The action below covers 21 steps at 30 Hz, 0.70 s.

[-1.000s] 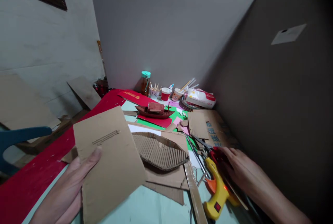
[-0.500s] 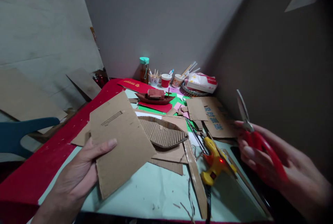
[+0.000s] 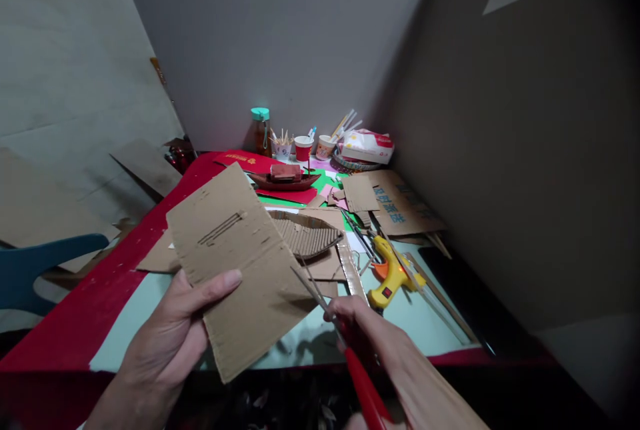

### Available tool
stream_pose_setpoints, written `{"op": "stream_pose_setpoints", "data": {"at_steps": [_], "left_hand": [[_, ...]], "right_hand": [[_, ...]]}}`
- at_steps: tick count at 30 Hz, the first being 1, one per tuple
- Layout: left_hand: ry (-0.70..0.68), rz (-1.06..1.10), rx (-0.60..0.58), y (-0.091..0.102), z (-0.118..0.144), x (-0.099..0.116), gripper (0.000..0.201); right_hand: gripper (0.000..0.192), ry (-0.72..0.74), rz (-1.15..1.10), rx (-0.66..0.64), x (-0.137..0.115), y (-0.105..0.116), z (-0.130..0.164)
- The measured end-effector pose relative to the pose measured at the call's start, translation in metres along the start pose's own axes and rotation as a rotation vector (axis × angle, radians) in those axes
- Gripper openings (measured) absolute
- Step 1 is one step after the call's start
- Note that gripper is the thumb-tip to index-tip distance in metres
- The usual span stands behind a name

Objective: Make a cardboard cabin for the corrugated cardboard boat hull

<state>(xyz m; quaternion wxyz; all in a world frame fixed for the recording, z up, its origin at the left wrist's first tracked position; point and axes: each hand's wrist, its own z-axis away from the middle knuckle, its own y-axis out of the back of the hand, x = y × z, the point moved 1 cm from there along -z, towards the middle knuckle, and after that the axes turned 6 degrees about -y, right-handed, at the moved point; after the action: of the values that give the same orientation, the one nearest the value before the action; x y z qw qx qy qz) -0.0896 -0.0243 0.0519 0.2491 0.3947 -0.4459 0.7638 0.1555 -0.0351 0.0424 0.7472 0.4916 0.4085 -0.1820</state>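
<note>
My left hand (image 3: 183, 330) grips a flat piece of cardboard (image 3: 240, 283) by its left edge, thumb on top. Two dark parallel lines are drawn near the upper part of that cardboard. In my right hand (image 3: 375, 343) is a pair of red-handled scissors (image 3: 363, 383). Their blades are slightly parted and reach the right edge of the cardboard; whether they touch it I cannot tell. Partly hidden behind the cardboard lies a boat-shaped corrugated hull (image 3: 313, 237). Farther back sits a small reddish-brown model boat (image 3: 285, 179).
A yellow glue gun (image 3: 393, 277) lies at the right beside cardboard strips and a black flat object (image 3: 455, 290). Along the wall stand a bottle (image 3: 261, 133), several paper cups (image 3: 303, 149) and a tissue pack (image 3: 367, 147). A blue chair (image 3: 45, 263) is at the left.
My right hand has brought the scissors from the far right to the right edge of the cardboard. The left hand still holds the cardboard, and the camera view has shifted slightly rightward.
</note>
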Motion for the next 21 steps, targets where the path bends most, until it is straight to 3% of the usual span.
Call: {"op": "stream_pose_setpoints", "data": {"at_steps": [6, 16, 21], "left_hand": [[-0.074, -0.052, -0.041, 0.005, 0.006, -0.003, 0.062], [-0.126, -0.076, -0.071, 0.007, 0.013, -0.006, 0.061], [-0.056, -0.045, -0.071, 0.008, 0.01, -0.011, 0.068]], "right_hand": [[0.063, -0.041, -0.032, 0.023, -0.024, 0.006, 0.009], [0.048, -0.116, -0.038, 0.072, -0.029, 0.003, 0.012], [0.022, 0.011, 0.031, 0.177, -0.028, 0.001, 0.01]]}}
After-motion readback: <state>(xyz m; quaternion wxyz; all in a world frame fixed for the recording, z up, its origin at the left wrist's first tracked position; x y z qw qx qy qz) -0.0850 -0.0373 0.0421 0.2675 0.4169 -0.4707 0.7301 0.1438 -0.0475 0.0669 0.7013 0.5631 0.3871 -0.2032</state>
